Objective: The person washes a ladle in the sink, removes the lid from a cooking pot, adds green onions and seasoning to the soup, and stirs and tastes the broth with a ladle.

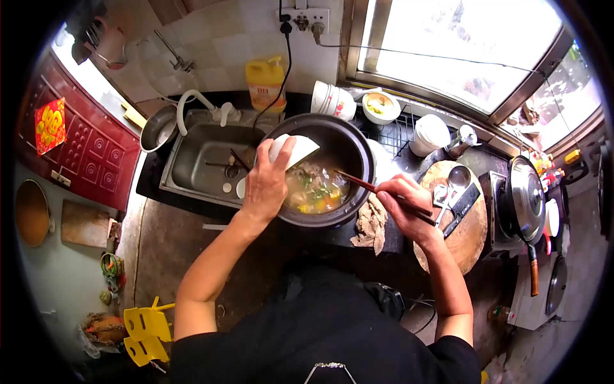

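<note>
A large dark pot holds soup with green leaves and yellow pieces in it. Over the pot's left side, my left hand grips a white bowl, tilted toward the soup. My right hand, closed around a pair of brown chopsticks, is at the pot's right rim with their tips reaching over the soup. What is inside the bowl is hidden from me. A crumpled tan cloth lies beside the pot, below my right hand.
Left of the pot is a steel sink with a faucet. A round cutting board on the right carries a ladle and a knife. Farther right, a lidded pan sits on the stove. A yellow jug stands behind.
</note>
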`<act>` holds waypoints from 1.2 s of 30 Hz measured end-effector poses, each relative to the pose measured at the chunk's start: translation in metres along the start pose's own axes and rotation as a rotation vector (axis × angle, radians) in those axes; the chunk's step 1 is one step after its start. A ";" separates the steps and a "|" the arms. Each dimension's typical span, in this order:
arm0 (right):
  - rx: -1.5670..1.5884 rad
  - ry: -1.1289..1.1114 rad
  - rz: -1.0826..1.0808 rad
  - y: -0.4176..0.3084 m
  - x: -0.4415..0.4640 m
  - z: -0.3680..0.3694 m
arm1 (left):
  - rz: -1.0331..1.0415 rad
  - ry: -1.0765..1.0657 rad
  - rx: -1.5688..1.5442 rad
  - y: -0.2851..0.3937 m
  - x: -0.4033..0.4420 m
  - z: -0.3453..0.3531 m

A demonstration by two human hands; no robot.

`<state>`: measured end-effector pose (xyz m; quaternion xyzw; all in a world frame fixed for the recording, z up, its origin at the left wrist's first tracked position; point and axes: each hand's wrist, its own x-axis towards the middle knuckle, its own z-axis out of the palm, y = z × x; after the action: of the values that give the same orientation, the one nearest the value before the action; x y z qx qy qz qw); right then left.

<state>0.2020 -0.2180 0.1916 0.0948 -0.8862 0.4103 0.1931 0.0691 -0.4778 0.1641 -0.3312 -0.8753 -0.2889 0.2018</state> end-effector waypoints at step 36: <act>-0.790 0.008 1.068 0.248 -0.156 -0.043 | -0.861 0.187 -1.560 0.081 0.000 -0.028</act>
<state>0.2741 -0.0240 -0.0198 -0.4368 -0.8945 0.0943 -0.0132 0.1298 -0.4463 0.2157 0.0077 -0.4581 -0.8784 -0.1360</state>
